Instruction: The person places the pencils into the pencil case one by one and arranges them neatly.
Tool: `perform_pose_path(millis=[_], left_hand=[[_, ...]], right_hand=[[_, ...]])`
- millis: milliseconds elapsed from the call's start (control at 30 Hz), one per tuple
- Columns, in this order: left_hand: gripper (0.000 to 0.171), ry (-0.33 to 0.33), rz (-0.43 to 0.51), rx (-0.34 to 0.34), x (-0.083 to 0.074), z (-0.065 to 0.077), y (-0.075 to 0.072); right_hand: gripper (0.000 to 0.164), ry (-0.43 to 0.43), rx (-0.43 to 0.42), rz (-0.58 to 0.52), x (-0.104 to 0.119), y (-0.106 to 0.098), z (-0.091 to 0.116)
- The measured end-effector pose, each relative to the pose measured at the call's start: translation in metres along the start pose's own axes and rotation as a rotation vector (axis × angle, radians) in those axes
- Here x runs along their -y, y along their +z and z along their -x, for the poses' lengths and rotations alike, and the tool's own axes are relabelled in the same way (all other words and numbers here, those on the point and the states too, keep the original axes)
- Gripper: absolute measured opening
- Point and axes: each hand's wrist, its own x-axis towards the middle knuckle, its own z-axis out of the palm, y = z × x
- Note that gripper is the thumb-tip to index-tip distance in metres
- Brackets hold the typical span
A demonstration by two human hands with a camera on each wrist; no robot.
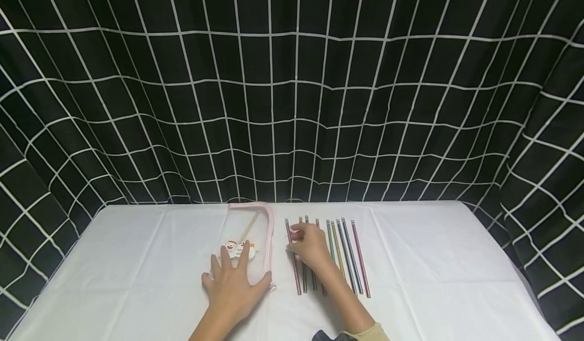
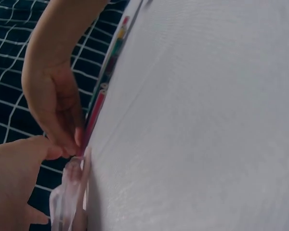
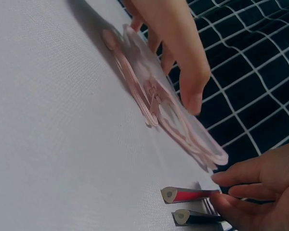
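Nine pencils (image 1: 352,255) beside one pouch (image 1: 270,237) in head view; right wrist view, two. Left hand (image 1: 233,282) spread wide over pouch; right hand (image 1: 312,244) at red pencil (image 3: 188,195), cannot tell if pinched.

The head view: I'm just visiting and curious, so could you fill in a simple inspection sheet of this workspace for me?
Surface: white tabletop, with faint crease lines.
Job's things: a see-through pouch with pink edging and a white printed label; a pale pencil, apparently inside it; a row of pencils beside it, the nearest being a red pencil.
Clutter: nothing seen.
Left hand: fingers spread over the pouch and label.
Right hand: fingertips at the red pencil; cannot tell if it is gripped.
Cables: nothing seen.
Surroundings: black curtain with white grid lines behind and at both sides.
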Motion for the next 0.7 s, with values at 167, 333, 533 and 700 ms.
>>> perform_pose_path(millis=[167,333,533,700], left_hand=[[0.091,0.013,0.006,-0.058,-0.004,0.000,0.004],[0.089,0.013,0.006,-0.081,-0.007,-0.002,0.003],[0.085,0.004,0.018,-0.056,-0.003,-0.003,-0.002],[0.082,0.004,0.038,-0.045,0.000,-0.004,-0.004]], right_hand=[[0.046,-0.047,-0.012,0.018,-0.006,0.004,-0.002],[0.047,-0.112,-0.026,0.084,-0.009,0.008,0.000],[0.043,-0.089,0.018,0.092,0.002,0.005,0.005],[0.043,-0.072,0.040,0.081,0.005,0.003,0.005]])
